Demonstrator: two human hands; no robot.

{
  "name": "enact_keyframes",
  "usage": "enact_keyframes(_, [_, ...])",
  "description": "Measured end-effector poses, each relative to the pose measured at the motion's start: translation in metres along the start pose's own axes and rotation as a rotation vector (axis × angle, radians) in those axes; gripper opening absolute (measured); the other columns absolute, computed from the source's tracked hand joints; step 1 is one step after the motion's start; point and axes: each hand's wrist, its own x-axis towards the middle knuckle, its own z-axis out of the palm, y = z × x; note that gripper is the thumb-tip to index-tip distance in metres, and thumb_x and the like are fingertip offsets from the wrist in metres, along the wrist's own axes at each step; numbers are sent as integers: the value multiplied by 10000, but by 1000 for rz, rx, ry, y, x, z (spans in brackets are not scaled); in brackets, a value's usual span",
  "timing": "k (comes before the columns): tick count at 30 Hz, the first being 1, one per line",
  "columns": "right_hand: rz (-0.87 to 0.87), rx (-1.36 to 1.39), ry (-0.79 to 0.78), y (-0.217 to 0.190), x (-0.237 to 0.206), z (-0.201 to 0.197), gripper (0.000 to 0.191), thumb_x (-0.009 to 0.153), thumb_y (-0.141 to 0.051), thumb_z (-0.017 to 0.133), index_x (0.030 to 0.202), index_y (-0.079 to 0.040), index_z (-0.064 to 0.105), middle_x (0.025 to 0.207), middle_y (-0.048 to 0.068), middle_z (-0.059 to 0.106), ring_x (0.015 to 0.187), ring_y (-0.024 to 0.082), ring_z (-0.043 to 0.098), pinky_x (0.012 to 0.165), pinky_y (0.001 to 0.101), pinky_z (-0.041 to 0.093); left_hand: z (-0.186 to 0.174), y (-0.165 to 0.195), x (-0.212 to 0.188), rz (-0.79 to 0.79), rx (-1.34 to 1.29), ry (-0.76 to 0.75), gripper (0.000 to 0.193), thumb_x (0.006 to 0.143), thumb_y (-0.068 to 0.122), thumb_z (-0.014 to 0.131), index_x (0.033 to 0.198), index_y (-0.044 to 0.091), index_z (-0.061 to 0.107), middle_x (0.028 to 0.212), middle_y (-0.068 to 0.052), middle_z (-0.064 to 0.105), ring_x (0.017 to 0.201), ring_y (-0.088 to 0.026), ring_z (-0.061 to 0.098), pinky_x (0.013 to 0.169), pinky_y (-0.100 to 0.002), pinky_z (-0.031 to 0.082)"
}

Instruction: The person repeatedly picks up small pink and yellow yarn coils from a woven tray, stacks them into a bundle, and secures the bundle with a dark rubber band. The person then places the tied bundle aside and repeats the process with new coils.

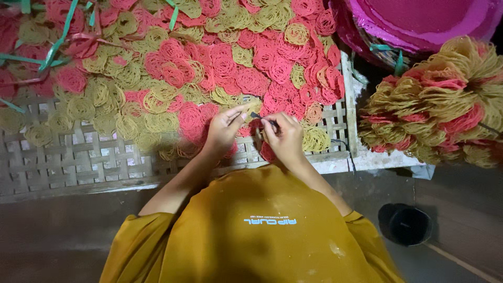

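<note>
A: Item one, the hands?

B: The left hand [224, 127] and the right hand [283, 137] are meeting low on the woven bamboo tray [78, 157], fingers curled. A small dark tool [261, 117] is lying between them: the right hand's fingertips are pinching its right end, and the left hand's thumb and forefinger are reaching toward its left tip (whether they are touching it, I cannot tell).

A: Its lie?

B: Its long axis is running nearly level across the view, left tip sitting slightly higher, pointing toward the left hand. It is hovering just above the pink noodle rounds [251, 78] nearest the tray's front rail.

A: Item two, surroundings?

B: Yellow noodle rounds [105, 94] are mingling with the pink ones, overlapping across the tray's upper part. Green strips [57, 44] are crossing the heap at upper left. A stacked bundle of rounds [440, 105] is resting to the right, apart from the tray. A pink basin [419, 21] is showing at upper right, a black cup [406, 225] standing on the floor below (contents too dark to tell).
</note>
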Motion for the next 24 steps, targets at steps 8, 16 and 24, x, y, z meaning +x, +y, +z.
enact_keyframes(8, [-9, -6, -25, 10, -8, 11, 75, 890, -64, 786, 908, -36, 719, 815, 95, 695, 694, 255, 643, 682, 361, 464, 7, 8, -9, -24, 92, -24, 324, 1062, 21, 544, 1337, -32, 706, 1139, -53, 697, 1005, -83, 590, 954, -239, 487])
enact_keyframes(16, [156, 350, 88, 25, -19, -4, 184, 958, -15, 580, 1134, 3, 631, 1125, 119, 600, 1035, 195, 617, 909, 345, 532, 48, 62, -16, 307, 745, 35, 131, 912, 33, 713, 1014, 108, 746, 980, -61, 720, 796, -146, 704, 728, -255, 566])
enact_keyframes(24, [-40, 70, 19, 6, -19, -43, 213, 952, -71, 629, 1146, 13, 663, 1185, 177, 623, 1144, 335, 585, 1022, 447, 446, 69, 102, -7, 783, 1026, -233, 360, 839, 134, 725, 1196, 165, 688, 1064, -36, 592, 914, -247, 668, 710, -361, 576])
